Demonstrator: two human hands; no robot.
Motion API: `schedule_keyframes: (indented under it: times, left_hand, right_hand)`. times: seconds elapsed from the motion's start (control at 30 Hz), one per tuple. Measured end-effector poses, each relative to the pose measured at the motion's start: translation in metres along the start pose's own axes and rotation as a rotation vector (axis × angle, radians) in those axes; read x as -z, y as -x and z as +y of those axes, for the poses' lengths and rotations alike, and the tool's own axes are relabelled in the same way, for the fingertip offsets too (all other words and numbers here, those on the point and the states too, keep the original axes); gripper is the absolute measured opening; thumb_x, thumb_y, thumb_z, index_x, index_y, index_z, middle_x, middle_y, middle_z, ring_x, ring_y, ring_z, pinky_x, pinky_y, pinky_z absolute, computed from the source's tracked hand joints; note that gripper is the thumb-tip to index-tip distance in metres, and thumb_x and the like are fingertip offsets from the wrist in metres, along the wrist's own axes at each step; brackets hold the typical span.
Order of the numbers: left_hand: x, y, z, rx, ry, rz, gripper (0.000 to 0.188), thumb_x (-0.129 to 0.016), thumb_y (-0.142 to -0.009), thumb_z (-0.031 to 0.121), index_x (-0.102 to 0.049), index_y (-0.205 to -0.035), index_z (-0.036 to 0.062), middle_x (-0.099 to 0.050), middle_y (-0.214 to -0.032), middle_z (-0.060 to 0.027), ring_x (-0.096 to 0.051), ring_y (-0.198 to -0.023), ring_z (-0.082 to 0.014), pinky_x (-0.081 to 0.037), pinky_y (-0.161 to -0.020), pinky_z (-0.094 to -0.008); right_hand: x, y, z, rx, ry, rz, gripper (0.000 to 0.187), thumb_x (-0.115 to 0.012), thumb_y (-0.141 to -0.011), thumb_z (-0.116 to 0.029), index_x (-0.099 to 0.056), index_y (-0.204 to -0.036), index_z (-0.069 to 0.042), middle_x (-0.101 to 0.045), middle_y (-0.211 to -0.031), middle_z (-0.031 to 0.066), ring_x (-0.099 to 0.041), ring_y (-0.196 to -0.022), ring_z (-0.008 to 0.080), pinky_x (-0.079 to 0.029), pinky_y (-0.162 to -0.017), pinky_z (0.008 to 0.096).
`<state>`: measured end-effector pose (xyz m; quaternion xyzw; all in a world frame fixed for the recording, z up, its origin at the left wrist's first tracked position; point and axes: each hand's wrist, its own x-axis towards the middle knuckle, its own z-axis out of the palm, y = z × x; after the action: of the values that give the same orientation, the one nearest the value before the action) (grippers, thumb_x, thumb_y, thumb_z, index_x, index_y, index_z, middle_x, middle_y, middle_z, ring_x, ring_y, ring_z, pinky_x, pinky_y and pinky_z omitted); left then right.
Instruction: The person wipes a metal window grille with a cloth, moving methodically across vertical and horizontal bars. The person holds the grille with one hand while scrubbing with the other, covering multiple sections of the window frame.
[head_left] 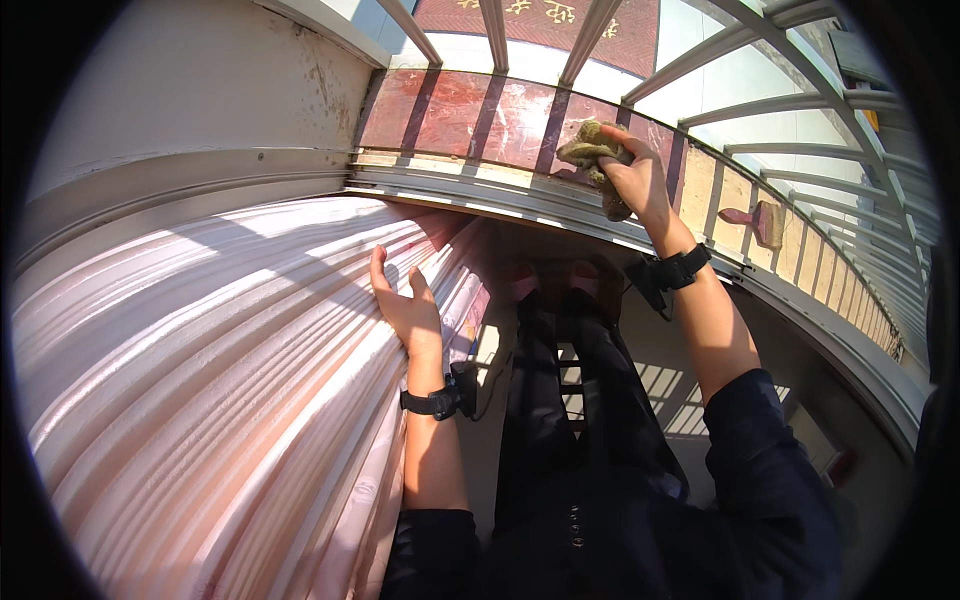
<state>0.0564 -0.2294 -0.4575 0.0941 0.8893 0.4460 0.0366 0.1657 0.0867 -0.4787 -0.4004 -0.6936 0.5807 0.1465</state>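
In my right hand [637, 180] is a crumpled, greenish-brown cloth [590, 150], gripped over the window ledge. Beneath it lies a reddish board [455, 115], scuffed and striped with bar shadows. My left hand [408, 310] rests against the pale pink pleated curtain [240, 370], palm up with its thumb and fingers apart, holding nothing. A black band sits on each wrist. Between the ledge and my body runs the white window track [480, 187]. A brush [762, 222] with a reddish handle lies on the tan part of the ledge, right of the cloth.
White metal bars [580, 45] rise along the ledge's outer side and curve round to the right. At the left stands a stained white wall [200, 90]. Below my feet, ladder-like rungs [571, 388] show between my legs. Outside lies a red mat [560, 30].
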Motion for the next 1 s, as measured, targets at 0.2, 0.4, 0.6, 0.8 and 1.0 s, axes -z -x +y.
schedule_keyframes:
  times: [0.2,0.4,0.6,0.8,1.0]
  left_hand:
    - [-0.026,0.007,0.028,0.215,0.439,-0.338,0.049,-0.059,-0.092,0.008,-0.042,-0.138,-0.0004,-0.052,-0.134,-0.0162,-0.052,-0.121,-0.0255,-0.040,-0.102,-0.0349]
    - [-0.058,-0.002,0.040,0.517,0.947,-0.427,0.041,-0.045,-0.100,0.008,-0.039,-0.139,-0.0037,-0.054,-0.130,-0.0113,-0.054,-0.115,-0.0187,-0.041,-0.098,-0.0292]
    - [-0.064,-0.003,0.024,-0.064,0.251,-0.414,0.051,-0.058,-0.091,0.010,-0.043,-0.139,0.0022,-0.050,-0.130,-0.0213,-0.049,-0.121,-0.0308,-0.036,-0.104,-0.0358]
    - [-0.018,-0.046,-0.024,0.177,0.344,-0.085,0.052,-0.063,-0.088,0.011,-0.047,-0.137,0.0078,-0.040,-0.140,-0.0120,-0.041,-0.129,-0.0256,-0.035,-0.105,-0.0411]
    - [0.007,-0.047,-0.045,0.194,0.287,0.006,0.050,-0.056,-0.089,0.003,-0.042,-0.137,-0.0021,-0.044,-0.140,-0.0166,-0.044,-0.129,-0.0260,-0.039,-0.103,-0.0397]
  right_hand:
    - [-0.055,0.055,-0.034,0.391,0.319,-0.056,0.059,-0.055,-0.075,-0.004,-0.049,-0.134,-0.007,-0.042,-0.131,0.0274,-0.045,-0.118,0.0449,-0.038,-0.102,0.0469]
    - [-0.095,0.096,-0.056,0.394,0.069,-0.278,0.088,-0.068,-0.078,-0.018,-0.019,-0.150,-0.008,-0.032,-0.143,0.0257,-0.040,-0.126,0.0449,-0.036,-0.106,0.0436]
    - [-0.120,0.081,-0.013,0.038,-0.365,-0.421,0.063,-0.061,-0.094,-0.024,-0.033,-0.145,0.000,-0.057,-0.130,0.0147,-0.052,-0.118,0.0159,-0.040,-0.099,0.0265]
    - [-0.190,-0.009,-0.042,0.144,0.226,-0.218,0.037,-0.055,-0.083,-0.014,-0.064,-0.119,-0.009,-0.067,-0.102,0.0209,-0.067,-0.092,0.0350,-0.052,-0.081,0.0397]
    - [-0.311,-0.070,-0.056,0.341,0.775,-0.539,0.033,-0.054,-0.087,-0.016,-0.064,-0.118,-0.021,-0.060,-0.120,0.0119,-0.059,-0.111,0.0332,-0.050,-0.091,0.0423]
